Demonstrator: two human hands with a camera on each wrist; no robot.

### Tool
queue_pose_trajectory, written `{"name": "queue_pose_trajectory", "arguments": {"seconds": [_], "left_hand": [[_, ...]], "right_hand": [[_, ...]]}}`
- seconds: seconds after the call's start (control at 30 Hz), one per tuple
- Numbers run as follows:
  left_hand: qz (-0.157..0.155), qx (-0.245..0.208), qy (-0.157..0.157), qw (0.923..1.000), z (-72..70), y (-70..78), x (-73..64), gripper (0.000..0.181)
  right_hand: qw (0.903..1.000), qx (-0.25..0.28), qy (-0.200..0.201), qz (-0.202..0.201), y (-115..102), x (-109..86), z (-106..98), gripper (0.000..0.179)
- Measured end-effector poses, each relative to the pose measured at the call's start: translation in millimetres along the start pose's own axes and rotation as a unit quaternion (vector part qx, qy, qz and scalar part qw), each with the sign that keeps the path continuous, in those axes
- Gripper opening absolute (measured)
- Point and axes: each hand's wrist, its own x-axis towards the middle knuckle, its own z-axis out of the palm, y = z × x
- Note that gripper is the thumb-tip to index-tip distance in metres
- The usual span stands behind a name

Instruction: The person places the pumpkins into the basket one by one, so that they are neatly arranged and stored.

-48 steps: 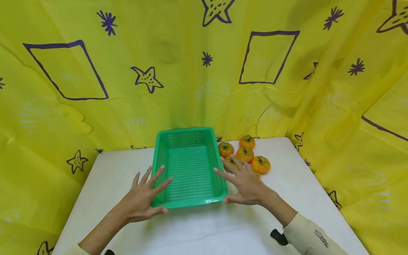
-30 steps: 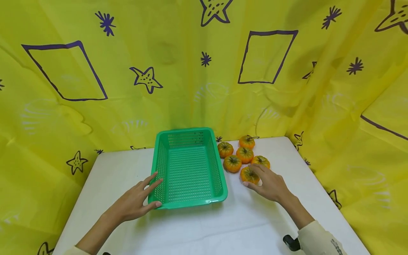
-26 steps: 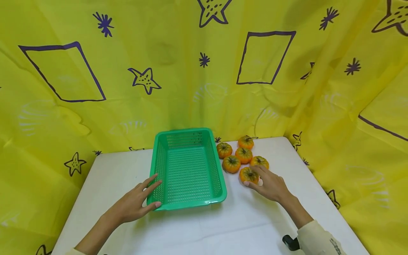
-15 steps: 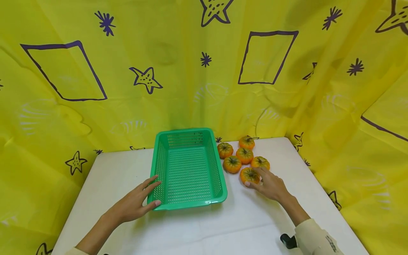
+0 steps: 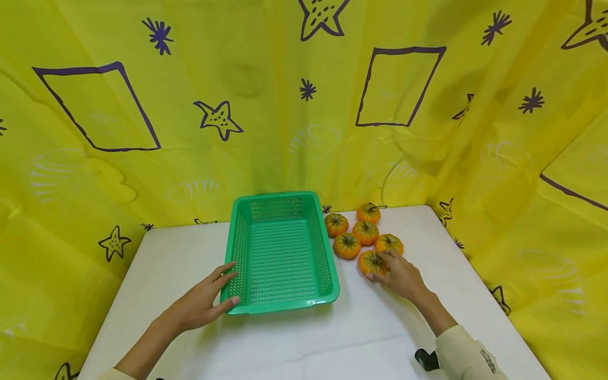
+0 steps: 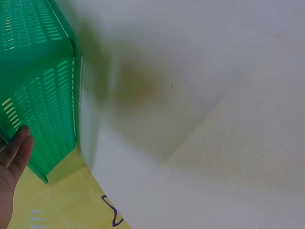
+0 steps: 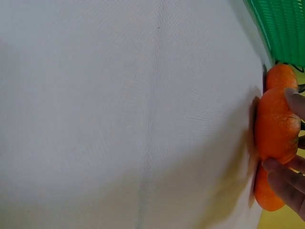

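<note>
I had the left grip (image 5: 201,303) loosely spread, fingers at the left rim of a green perforated basket (image 5: 285,306); my right grip (image 5: 401,275) pinched the nearest orange pumpkin (image 5: 370,264) on the white bench (image 5: 294,351), five more pumpkins (image 5: 366,233) clustered beyond.

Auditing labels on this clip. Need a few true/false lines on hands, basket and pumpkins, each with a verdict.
1. The left hand is at the left side of the green basket. True.
2. Two pumpkins lie inside the basket. False: it holds none.
3. The right hand has one pumpkin between thumb and fingers. True.
4. That pumpkin is the one farthest from the person. False: it is the nearest.
5. Six pumpkins are in view in the head view. True.
6. The pumpkins are grouped to the left of the basket. False: they are to its right.
</note>
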Motion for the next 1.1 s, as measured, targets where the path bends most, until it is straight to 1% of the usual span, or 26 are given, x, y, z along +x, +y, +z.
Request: {"name": "queue_pose_trajectory", "arguments": {"seconds": [0.2, 0.37, 0.53, 0.73, 0.97, 1.1], "left_hand": [[0.002, 0.004, 0.004, 1.0000, 0.7, -0.5, 0.5, 0.063], [0.006, 0.006, 0.009, 0.9999, 1.0, -1.0, 0.6, 0.060], [0.010, 0.004, 0.012, 0.9999, 1.8, -1.2, 1.1, 0.058], [0.009, 0.005, 0.012, 0.9999, 2.8, -0.8, 1.6, 0.055], [0.009, 0.005, 0.012, 0.9999, 2.7, -1.6, 3.2, 0.052], [0.011, 0.009, 0.014, 0.9998, 2.8, -2.6, 4.2, 0.052]], "right_hand": [[1.0000, -0.001, -0.005, 0.007, 1.0, 2.3, 1.5, 0.074], [0.9999, 0.008, -0.008, 0.010, 0.4, 2.7, 1.4, 0.076], [0.9992, 0.032, -0.020, 0.015, 0.4, 4.1, 1.2, 0.078], [0.9976, 0.067, -0.016, 0.010, 2.1, 5.2, 3.0, 0.078], [0.9982, 0.057, -0.016, 0.008, 0.5, 3.3, 0.6, 0.076], [0.9983, 0.058, -0.001, 0.000, -0.7, 3.7, -4.1, 0.076]]}}
